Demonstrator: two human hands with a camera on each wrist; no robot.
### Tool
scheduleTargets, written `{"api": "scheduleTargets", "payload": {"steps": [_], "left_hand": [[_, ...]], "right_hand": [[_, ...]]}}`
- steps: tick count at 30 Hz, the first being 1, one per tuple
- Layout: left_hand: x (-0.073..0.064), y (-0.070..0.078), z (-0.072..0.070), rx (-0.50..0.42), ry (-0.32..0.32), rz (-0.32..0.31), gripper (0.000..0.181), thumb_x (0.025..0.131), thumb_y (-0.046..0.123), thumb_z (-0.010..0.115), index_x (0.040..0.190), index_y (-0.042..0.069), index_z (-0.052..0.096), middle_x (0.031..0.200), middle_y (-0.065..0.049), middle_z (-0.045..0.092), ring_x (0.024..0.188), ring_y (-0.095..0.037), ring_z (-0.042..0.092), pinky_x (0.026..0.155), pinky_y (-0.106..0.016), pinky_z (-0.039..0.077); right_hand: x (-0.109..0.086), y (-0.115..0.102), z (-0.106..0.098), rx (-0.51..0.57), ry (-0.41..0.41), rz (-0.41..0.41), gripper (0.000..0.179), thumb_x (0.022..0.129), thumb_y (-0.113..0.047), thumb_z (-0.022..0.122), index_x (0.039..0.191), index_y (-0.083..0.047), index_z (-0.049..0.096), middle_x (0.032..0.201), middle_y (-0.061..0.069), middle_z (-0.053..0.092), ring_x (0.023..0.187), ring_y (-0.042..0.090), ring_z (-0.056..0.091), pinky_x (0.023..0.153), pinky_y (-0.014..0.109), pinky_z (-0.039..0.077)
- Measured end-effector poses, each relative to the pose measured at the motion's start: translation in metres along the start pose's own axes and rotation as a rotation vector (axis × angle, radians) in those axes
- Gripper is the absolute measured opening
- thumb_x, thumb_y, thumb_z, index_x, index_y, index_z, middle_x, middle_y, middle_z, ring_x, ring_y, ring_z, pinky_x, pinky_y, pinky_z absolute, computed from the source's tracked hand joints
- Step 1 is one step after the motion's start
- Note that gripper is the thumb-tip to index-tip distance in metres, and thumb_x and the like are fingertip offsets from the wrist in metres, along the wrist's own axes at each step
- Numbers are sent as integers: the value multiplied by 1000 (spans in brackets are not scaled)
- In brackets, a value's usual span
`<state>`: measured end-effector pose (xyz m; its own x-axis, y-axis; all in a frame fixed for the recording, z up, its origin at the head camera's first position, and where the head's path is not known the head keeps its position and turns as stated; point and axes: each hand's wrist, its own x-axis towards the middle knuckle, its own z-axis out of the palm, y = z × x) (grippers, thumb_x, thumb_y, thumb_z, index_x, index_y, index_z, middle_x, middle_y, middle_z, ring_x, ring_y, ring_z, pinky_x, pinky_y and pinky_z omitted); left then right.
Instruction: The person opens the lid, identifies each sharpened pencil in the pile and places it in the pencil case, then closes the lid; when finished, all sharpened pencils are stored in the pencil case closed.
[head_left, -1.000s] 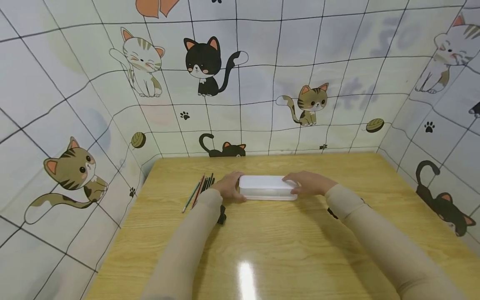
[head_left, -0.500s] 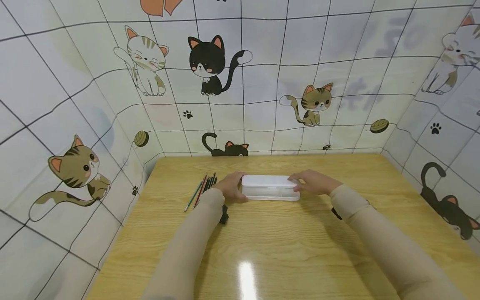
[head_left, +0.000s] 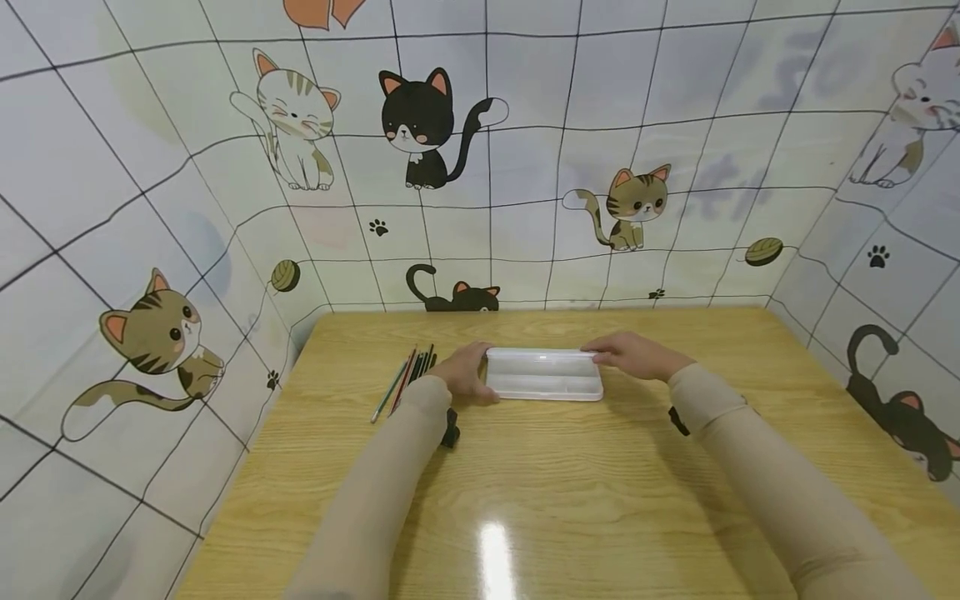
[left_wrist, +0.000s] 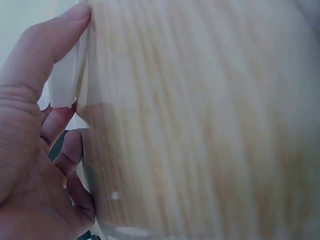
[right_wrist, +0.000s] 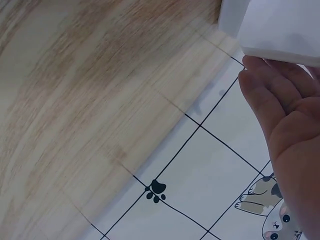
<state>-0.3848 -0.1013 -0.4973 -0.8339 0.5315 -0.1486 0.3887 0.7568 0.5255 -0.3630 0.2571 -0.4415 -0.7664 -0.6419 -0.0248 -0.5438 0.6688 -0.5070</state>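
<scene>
A white plastic pencil case [head_left: 543,383] lies on the table with its hinged lid [head_left: 540,355] raised at the back. Its tray looks bare inside. My left hand [head_left: 465,372] grips the case's left end, thumb at the front corner and fingers behind; in the left wrist view the thumb lies along the case end [left_wrist: 65,82]. At the lid's right end, my right hand [head_left: 637,356] pinches the edge. The right wrist view shows its fingertips against the white lid [right_wrist: 280,30]; the thumb is hard to make out there.
Several pencils [head_left: 408,379] lie in a loose bunch left of my left hand, partly hidden by it. Dark straps [head_left: 450,429] show at the wrists. A cat-print cloth [head_left: 525,167] walls the wooden table [head_left: 570,483] at the back and sides.
The lid has swung up and back from nearly closed, laying the tray open to view. My right hand has moved slightly back with it; my left hand keeps its hold on the case.
</scene>
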Motion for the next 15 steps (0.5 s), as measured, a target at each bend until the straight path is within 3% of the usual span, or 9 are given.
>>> {"api": "scheduleTargets", "payload": {"steps": [6, 11, 15], "left_hand": [[1, 0, 1, -20, -8, -29, 104, 76, 38, 91, 156, 9, 31, 147, -8, 47, 136, -24, 46, 114, -41, 38], [1, 3, 0, -123, -5, -65, 113, 74, 31, 93, 159, 9, 22, 149, -11, 48, 137, -25, 46, 117, -40, 34], [-2, 5, -2, -147, -2, -83, 116, 73, 30, 94, 160, 8, 19, 148, -11, 48, 138, -26, 45, 117, -41, 33]], "right_hand": [[4, 4, -4, 55, 19, 83, 45, 111, -28, 43, 143, 3, 55, 145, 27, 52, 136, 49, 44, 110, 63, 35], [6, 5, -9, 104, 5, 135, 52, 112, -33, 39, 146, 5, 50, 147, 29, 48, 127, 49, 51, 104, 62, 42], [11, 5, -11, 143, -5, 164, 54, 112, -34, 37, 146, 7, 48, 145, 30, 49, 122, 47, 56, 101, 59, 46]]}}
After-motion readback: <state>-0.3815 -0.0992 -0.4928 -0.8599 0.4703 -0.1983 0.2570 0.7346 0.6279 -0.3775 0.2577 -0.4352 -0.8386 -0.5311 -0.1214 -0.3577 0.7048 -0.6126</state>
